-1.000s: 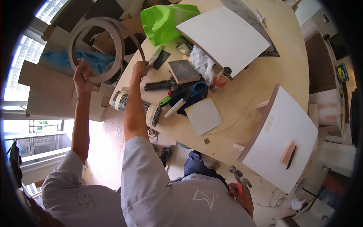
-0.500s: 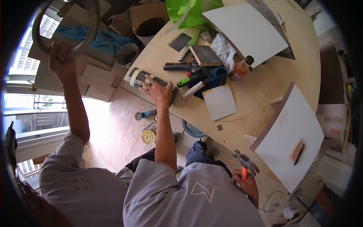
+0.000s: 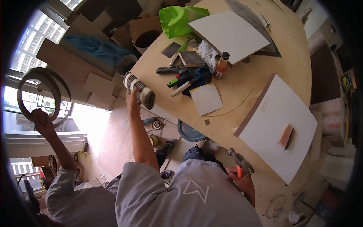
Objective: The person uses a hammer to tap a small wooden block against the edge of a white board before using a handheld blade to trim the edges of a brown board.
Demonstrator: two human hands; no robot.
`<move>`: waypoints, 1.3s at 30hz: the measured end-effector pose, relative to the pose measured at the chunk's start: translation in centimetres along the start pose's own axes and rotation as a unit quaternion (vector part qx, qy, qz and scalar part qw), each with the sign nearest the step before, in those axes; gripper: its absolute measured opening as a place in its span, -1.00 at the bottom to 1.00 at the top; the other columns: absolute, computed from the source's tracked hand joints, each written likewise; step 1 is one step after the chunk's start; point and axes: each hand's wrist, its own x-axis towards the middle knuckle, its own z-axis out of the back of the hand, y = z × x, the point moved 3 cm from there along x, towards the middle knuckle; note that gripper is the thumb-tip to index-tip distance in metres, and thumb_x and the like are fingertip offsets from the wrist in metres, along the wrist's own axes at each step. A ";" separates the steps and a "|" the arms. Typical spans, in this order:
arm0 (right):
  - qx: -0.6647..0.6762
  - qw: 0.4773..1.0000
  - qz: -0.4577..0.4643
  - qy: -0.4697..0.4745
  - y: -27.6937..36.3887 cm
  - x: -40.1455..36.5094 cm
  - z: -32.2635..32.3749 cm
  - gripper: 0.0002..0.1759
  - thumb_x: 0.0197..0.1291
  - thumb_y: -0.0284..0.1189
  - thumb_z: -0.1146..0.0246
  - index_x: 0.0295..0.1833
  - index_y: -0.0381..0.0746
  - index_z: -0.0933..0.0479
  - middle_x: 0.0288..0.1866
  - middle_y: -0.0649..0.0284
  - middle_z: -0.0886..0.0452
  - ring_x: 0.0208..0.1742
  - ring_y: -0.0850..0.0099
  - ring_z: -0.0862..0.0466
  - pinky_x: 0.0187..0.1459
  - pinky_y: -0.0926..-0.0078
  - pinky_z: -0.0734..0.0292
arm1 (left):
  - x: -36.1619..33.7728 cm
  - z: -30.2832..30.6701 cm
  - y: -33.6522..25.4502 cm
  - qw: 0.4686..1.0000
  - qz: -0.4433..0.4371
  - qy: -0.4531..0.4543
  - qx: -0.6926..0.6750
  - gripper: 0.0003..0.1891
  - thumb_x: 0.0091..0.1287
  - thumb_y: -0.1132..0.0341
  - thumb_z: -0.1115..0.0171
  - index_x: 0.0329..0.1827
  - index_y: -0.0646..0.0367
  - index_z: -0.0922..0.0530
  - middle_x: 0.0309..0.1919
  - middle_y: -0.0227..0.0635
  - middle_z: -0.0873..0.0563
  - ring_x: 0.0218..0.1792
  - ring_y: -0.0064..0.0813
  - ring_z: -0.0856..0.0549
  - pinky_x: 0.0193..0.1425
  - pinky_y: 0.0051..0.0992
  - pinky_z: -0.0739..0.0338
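My left hand (image 3: 133, 100) is closed around a dark, striped cylindrical bundle (image 3: 145, 92) bound with pale tape bands. The bundle is tilted at the left edge of the table, its near end toward me. What it is made of is too small to tell. In my right hand (image 3: 244, 184) is a claw hammer (image 3: 241, 162) with an orange handle, gripped low beside my body, head up.
A co-worker's hand (image 3: 41, 119) at left holds a coiled strip (image 3: 37, 94). On the wooden table (image 3: 242, 94) lie a white curved panel (image 3: 280, 125), another white panel (image 3: 228, 36), a bottle (image 3: 222, 66), brushes and a green bag (image 3: 179, 19). A blue lid-like disc (image 3: 191, 130) lies below.
My left hand, spread on top of the bundle before, has wrapped around it and turned it at the table edge. The co-worker's hand has come down with the coiled strip. My right hand keeps the hammer.
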 end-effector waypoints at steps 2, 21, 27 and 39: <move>0.006 0.999 -0.009 -0.030 -0.5 -1.2 0.6 -0.76 0.38 -0.53 -0.19 0.10 -0.31 -0.60 -0.16 0.28 -0.68 -0.22 0.50 -0.66 -0.08 0.51 -0.57 | -1.5 2.0 -3.3 0.986 0.050 0.059 -0.151 -0.57 0.31 0.26 -0.15 0.19 0.28 -0.46 -0.13 -0.11 -0.66 -0.11 -0.25 -0.73 -0.05 -0.32 -0.69; -0.203 0.970 -0.086 -0.099 -4.5 -4.4 0.6 -0.59 0.33 -0.12 -0.21 0.01 -0.26 -0.61 -0.28 0.00 -0.67 -0.24 0.07 -0.66 -0.16 0.21 -0.52 | -7.0 -6.7 1.4 0.786 -0.412 -0.066 0.456 -0.37 0.46 -0.02 -0.17 0.42 0.25 -0.39 0.31 0.16 -0.45 0.29 0.12 -0.47 0.36 -0.05 -0.41; -0.171 0.973 0.079 -0.137 -7.6 -7.3 3.4 -0.62 0.26 -0.16 -0.25 -0.02 -0.27 -0.58 -0.24 -0.02 -0.67 -0.17 0.02 -0.66 -0.13 0.09 -0.49 | -33.1 -16.6 5.8 0.726 -0.122 0.605 0.303 -0.66 0.50 0.18 -0.16 -0.07 0.36 -0.67 -0.31 -0.14 -0.75 -0.35 -0.33 -0.70 -0.31 -0.38 -0.60; -0.084 0.862 0.059 -0.496 -22.8 -34.2 8.4 -0.59 0.37 -0.15 -0.15 0.17 -0.19 -0.50 -0.05 0.00 -0.67 0.01 0.00 -0.63 0.03 0.06 -0.48 | -75.9 -32.3 18.0 0.324 0.191 0.895 0.240 -0.44 0.46 0.02 -0.18 0.27 0.35 -0.42 0.12 -0.04 -0.56 0.10 -0.14 -0.56 0.17 -0.19 -0.48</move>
